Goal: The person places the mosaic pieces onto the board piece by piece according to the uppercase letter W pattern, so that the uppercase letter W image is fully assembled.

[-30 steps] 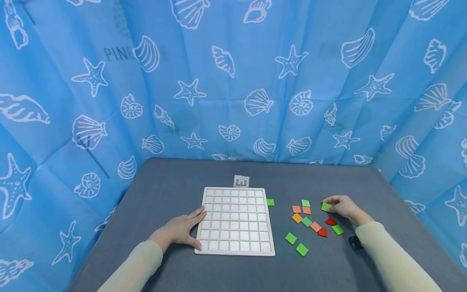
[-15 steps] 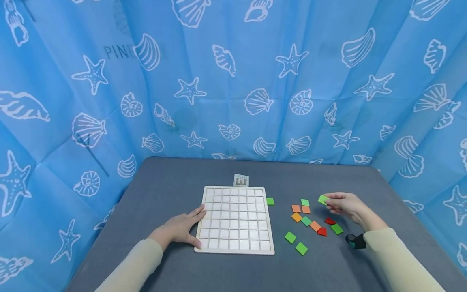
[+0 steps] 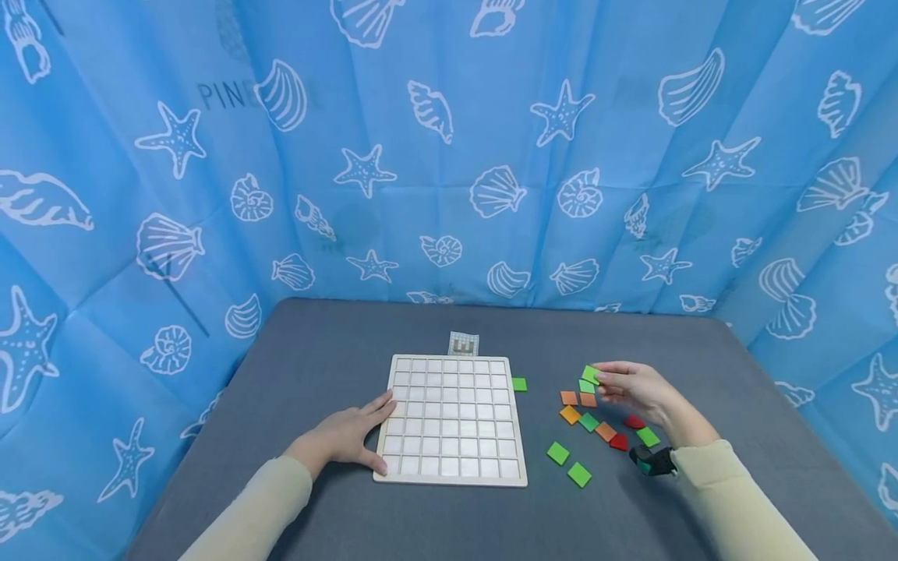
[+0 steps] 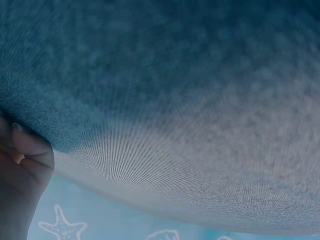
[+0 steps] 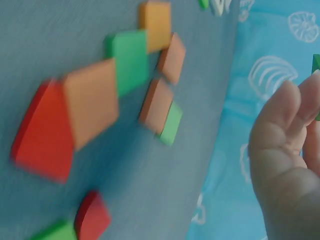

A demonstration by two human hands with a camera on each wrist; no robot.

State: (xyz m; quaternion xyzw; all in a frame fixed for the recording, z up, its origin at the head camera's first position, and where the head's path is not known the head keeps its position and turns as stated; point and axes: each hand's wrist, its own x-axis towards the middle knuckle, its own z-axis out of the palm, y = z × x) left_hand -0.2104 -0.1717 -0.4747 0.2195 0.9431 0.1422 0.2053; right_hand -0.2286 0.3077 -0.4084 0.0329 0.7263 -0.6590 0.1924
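Observation:
In the head view my right hand [image 3: 640, 391] pinches a light green square tile [image 3: 592, 375] by its edge, raised above the table near the other tiles. The right wrist view shows only a sliver of that tile [image 5: 316, 85] past the thumb. My left hand [image 3: 348, 436] rests at the left edge of a white grid board [image 3: 456, 421], fingers spread, thumb at the lower left corner. Part of this hand [image 4: 27, 160] shows at the side of the left wrist view. All the board's cells that show are bare white.
Orange tiles [image 3: 570, 414], red pieces [image 3: 619, 442] and several green tiles [image 3: 579, 474] lie right of the board. One green tile [image 3: 519, 384] sits against the board's right edge. A small printed pattern card [image 3: 464, 344] lies behind the board. A blue shell-print curtain [image 3: 449, 156] hangs beyond the table.
My right hand has lifted the light green tile off the table and carried it leftward, over the back of the tile group. The left hand has stayed on the board's edge.

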